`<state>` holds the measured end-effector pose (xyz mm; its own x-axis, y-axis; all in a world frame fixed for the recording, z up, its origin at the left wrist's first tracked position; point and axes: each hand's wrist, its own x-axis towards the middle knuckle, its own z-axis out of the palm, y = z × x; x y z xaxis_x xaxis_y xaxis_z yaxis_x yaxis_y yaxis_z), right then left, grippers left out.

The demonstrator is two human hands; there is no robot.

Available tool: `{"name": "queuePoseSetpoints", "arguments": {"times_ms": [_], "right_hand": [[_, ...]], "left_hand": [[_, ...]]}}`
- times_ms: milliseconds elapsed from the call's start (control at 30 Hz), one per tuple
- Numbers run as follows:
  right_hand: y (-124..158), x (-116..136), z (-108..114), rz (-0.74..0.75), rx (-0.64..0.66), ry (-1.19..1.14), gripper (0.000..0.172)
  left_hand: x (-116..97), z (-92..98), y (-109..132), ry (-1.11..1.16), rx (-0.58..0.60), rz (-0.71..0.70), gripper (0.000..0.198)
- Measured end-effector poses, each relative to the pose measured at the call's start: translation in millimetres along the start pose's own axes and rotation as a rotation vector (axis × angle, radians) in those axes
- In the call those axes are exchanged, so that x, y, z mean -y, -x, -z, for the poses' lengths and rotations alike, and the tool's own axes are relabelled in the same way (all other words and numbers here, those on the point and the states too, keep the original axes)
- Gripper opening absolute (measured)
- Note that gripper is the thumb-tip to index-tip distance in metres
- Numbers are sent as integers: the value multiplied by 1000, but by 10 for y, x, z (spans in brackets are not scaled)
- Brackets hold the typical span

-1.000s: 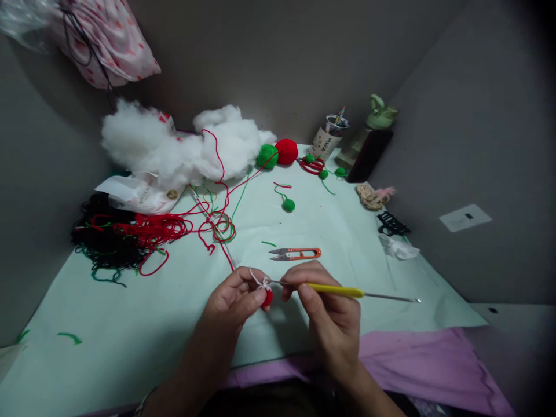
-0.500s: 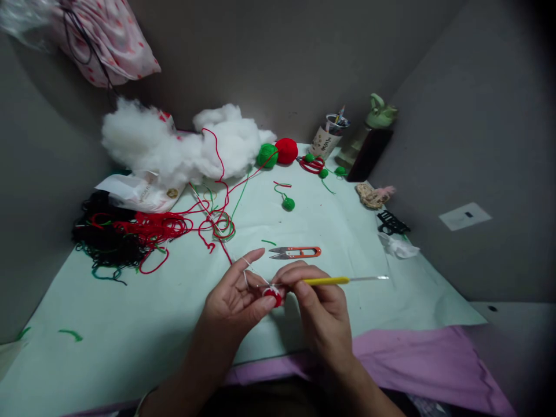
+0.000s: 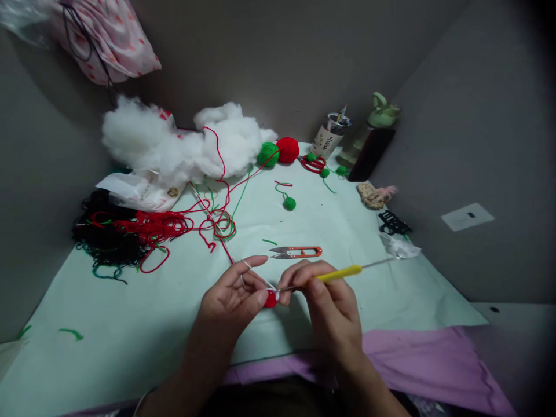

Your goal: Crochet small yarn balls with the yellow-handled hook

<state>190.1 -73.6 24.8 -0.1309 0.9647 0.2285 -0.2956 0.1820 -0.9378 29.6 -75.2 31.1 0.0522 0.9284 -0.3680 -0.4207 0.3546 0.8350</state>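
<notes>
My left hand pinches a small red and white crochet piece between thumb and fingers, its index finger stretched out with white yarn looped round it. In my right hand is a crochet hook with a yellow handle; its thin metal tip meets the white edge of the piece. The hook's far end points up to the right. Just beyond my hands lie orange thread snips, blades to the left. A small green ball with a yarn tail rests farther back.
White stuffing fills the back left, with tangled red yarn and black yarn before it. Green and red balls, red-handled scissors, a pen cup and a bottle stand or lie along the back.
My right hand has shifted slightly right and the hook has tilted, its far end now higher. My left hand and the red piece have moved a little left.
</notes>
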Motion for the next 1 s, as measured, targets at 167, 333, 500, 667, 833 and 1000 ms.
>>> {"name": "queuePoseSetpoints", "arguments": {"times_ms": [167, 333, 500, 667, 833, 1000], "right_hand": [[81, 49, 8, 180, 47, 330, 24], [50, 41, -27, 183, -12, 240, 24], [-54, 16, -53, 78, -4, 18, 20], [-9, 48, -4, 80, 42, 176, 22], [50, 89, 20, 185, 87, 353, 24], [76, 89, 25, 259, 99, 441, 27]], "left_hand": [[-26, -18, 33, 19, 18, 9, 41], [-73, -34, 23, 42, -11, -10, 37], [-80, -11, 2, 12, 1, -16, 35], [-53, -4, 14, 3, -21, -17, 32], [-42, -15, 15, 16, -15, -36, 33], [-53, -27, 40, -11, -1, -34, 37]]}}
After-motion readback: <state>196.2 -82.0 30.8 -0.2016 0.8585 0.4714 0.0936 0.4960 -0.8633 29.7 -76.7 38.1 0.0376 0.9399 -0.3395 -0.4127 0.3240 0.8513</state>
